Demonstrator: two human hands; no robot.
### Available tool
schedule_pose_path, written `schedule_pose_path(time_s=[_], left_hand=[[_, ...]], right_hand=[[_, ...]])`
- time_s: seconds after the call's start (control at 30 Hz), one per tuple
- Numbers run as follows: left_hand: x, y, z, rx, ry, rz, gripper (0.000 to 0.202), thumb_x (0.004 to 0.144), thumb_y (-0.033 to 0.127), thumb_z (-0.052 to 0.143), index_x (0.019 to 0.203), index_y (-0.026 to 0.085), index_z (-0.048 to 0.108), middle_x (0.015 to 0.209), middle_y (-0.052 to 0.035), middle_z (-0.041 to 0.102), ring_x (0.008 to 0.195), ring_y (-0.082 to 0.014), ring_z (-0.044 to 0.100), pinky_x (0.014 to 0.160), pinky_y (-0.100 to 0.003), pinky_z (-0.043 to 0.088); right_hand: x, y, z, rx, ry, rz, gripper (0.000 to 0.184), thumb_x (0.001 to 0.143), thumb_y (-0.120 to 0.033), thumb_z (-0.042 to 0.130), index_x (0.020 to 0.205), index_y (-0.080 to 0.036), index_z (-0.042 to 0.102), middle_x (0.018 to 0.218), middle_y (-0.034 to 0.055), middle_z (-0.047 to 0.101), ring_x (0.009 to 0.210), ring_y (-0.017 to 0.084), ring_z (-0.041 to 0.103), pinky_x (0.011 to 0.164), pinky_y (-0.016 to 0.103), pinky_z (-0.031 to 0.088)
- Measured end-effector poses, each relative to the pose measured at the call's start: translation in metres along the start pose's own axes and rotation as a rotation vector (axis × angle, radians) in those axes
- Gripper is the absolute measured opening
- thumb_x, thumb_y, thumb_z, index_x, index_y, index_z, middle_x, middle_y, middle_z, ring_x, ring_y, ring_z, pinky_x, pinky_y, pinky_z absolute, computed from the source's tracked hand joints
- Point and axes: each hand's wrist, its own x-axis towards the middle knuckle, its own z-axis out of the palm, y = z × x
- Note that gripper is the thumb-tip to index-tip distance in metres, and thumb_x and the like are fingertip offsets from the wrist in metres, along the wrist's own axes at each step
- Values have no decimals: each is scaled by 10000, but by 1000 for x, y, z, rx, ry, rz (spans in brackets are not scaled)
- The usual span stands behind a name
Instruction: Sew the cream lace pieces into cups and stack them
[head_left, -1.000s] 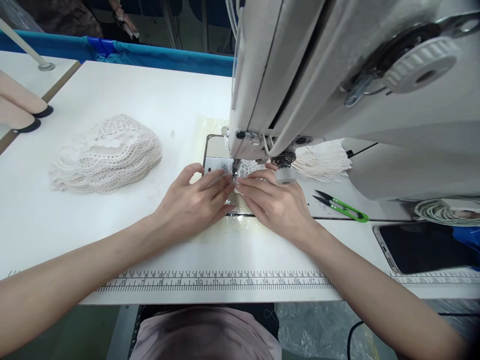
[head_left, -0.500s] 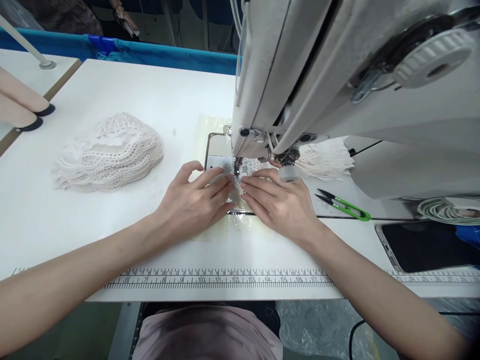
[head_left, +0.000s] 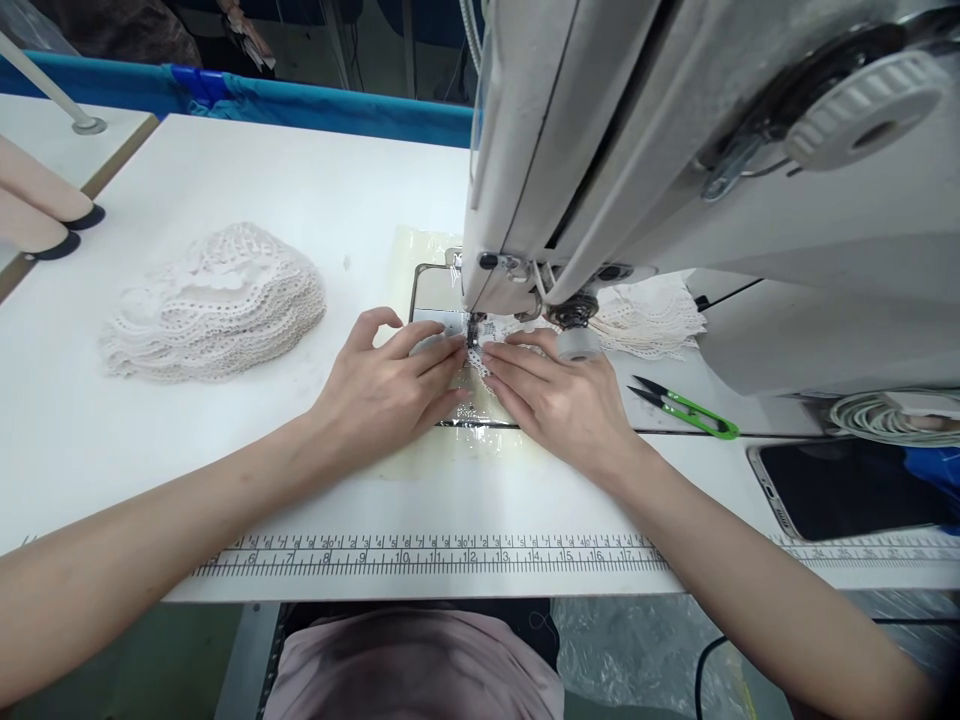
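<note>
A grey sewing machine (head_left: 675, 150) fills the upper right of the head view. Under its needle lies a small piece of white lace (head_left: 480, 368). My left hand (head_left: 390, 390) rests flat just left of the needle, fingers stretched onto the lace edge. My right hand (head_left: 559, 395) lies flat on the right side, its fingertips pressing the lace close to the presser foot. The fingertips of both hands almost meet at the needle. More lace (head_left: 652, 318) spreads behind the machine's foot.
A stack of white lace pieces (head_left: 214, 305) sits on the white table (head_left: 225, 180) at the left. Green thread snips (head_left: 686, 410) and a dark phone (head_left: 847, 490) lie to the right. A printed ruler (head_left: 450, 555) runs along the front edge.
Both hands stay at the needle; they have edged slightly further in, and the view has shifted a little.
</note>
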Motion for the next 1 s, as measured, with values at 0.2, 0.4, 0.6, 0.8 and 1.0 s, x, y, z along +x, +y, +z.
schedule_pose_path(time_s=[0.2, 0.4, 0.6, 0.8, 1.0], left_hand=[[1, -4, 3, -49, 14, -9, 265, 997, 316, 508, 1163, 169, 652, 1144, -25, 732, 1075, -230, 657, 901, -438, 377], [2, -5, 5, -19, 18, -7, 269, 1000, 319, 496, 1150, 166, 659, 1136, -17, 736, 1060, -226, 666, 900, -443, 386], [2, -6, 8, -29, 13, -19, 275, 1002, 324, 488, 1154, 175, 662, 1157, -28, 728, 1082, -235, 660, 908, -444, 385], [1, -6, 8, -38, 7, -24, 299, 1011, 331, 467, 1167, 162, 658, 1170, -38, 722, 1100, -245, 652, 905, -449, 385], [-1, -6, 9, -54, 3, -28, 295, 1002, 332, 485, 1182, 171, 655, 1189, -42, 714, 1125, -249, 637, 925, -449, 375]], right_hand=[[1, 1, 2, -2, -1, 11, 248, 978, -247, 519, 1112, -180, 716, 1047, 37, 764, 999, 222, 661, 948, 447, 507], [2, 1, 3, -20, -1, 4, 258, 979, -244, 508, 1116, -169, 714, 1053, 43, 761, 1003, 231, 652, 933, 454, 504], [2, 1, 3, -25, -8, 12, 272, 986, -246, 496, 1142, -163, 702, 1074, 46, 757, 1014, 230, 645, 935, 444, 492], [1, 1, 3, -41, -23, 21, 282, 991, -252, 487, 1164, -165, 691, 1065, 48, 759, 1019, 225, 643, 927, 431, 488], [1, 1, 4, -61, -2, 7, 278, 990, -249, 489, 1154, -164, 696, 1071, 39, 757, 1018, 224, 639, 931, 422, 479]])
